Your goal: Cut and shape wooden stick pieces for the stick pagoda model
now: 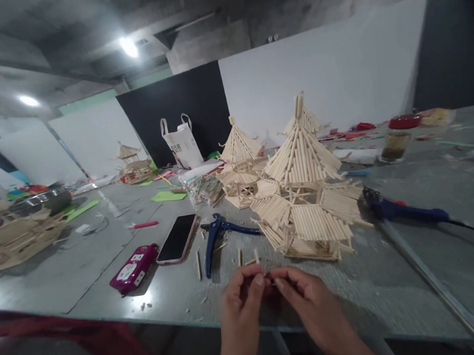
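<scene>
Both hands, left hand [240,295] and right hand [304,296], pinch one tiny wooden stick [269,280] (light, snappable, I'd guess; best gripped by its ends) near the stick pagoda [306,194].

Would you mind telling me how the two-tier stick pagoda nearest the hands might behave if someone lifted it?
The stick pagoda is probably light, being all thin sticks. Likely fragile: loose ends jut from its eaves. Its wide base suggests it would hardly tip.

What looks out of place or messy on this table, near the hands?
Short loose sticks lie scattered between the cutters and the stick pagoda, and small scraps dot the table nearby. Nothing looks spilled or broken.
</scene>
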`<control>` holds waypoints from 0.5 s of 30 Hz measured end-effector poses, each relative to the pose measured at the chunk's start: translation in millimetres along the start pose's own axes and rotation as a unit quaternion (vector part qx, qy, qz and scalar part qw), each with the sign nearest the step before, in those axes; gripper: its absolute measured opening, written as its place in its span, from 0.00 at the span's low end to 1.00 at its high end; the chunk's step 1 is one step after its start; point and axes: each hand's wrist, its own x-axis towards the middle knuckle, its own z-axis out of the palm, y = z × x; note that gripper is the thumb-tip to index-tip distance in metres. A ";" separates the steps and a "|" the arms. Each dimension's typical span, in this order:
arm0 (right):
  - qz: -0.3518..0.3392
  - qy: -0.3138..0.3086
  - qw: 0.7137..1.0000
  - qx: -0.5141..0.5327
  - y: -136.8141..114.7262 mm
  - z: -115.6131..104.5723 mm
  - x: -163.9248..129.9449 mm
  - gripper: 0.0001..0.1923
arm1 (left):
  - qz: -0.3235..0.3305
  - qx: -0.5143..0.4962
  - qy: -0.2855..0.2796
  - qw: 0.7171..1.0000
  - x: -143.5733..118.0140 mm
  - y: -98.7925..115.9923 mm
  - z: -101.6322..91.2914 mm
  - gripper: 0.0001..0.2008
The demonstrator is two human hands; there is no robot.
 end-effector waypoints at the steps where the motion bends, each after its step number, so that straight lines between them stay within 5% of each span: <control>1: 0.015 -0.001 1.000 0.016 1.4 -2.7 -2.4 0.15 | -0.006 -0.014 -0.003 1.000 2.3 -1.1 -2.6 0.10; 3: 0.033 0.011 0.999 -0.019 4.9 -6.6 -7.2 0.16 | -0.026 -0.053 -0.008 0.998 6.0 -2.3 -9.8 0.08; 6: -0.025 0.054 0.971 -0.233 7.4 -7.8 -8.2 0.15 | -0.031 -0.089 0.020 0.995 7.6 -2.3 -19.1 0.09; 11: -0.100 0.029 0.808 -0.580 -2.0 6.9 14.6 0.26 | -0.004 -0.009 0.031 0.999 1.1 -2.7 -24.7 0.09; 15: -0.114 0.009 0.797 -0.593 -9.1 23.7 33.5 0.18 | 0.017 0.023 0.006 1.000 -8.5 -5.5 -27.8 0.09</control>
